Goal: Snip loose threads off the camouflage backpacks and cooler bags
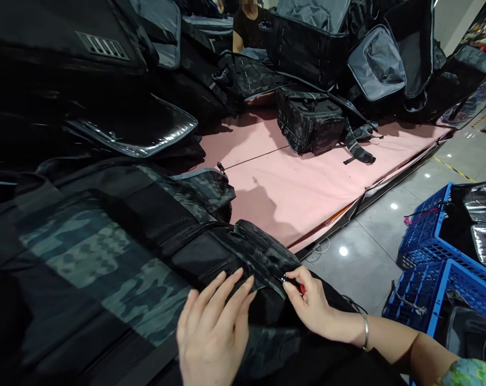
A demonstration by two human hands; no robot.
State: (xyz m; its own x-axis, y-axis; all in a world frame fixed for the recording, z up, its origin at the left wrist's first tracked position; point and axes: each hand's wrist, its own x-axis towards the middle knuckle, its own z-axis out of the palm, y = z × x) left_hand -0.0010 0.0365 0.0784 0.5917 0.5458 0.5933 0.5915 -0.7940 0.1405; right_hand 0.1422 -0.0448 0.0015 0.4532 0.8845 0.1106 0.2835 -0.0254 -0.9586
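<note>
A black and camouflage backpack point(202, 252) lies in front of me, spread over the near side of the table. My left hand point(214, 327) rests on it, fingers stretched out and slightly apart, holding nothing. Close to the backpack's edge strip, the thumb and fingers of my right hand point(311, 300) pinch a small item with a shiny tip point(283, 278). A bit of red point(303, 289) shows beside those fingers; the palm hides most of the item, so its kind is unclear.
A pink cloth point(259, 182) covers the table. Another camouflage bag point(311, 120) stands on it, with open grey-lined bags point(377, 64) piled behind. Dark bags point(106, 69) rise at the left. Blue crates point(421, 230) sit on the floor at right. A person point(253, 27) is across the table.
</note>
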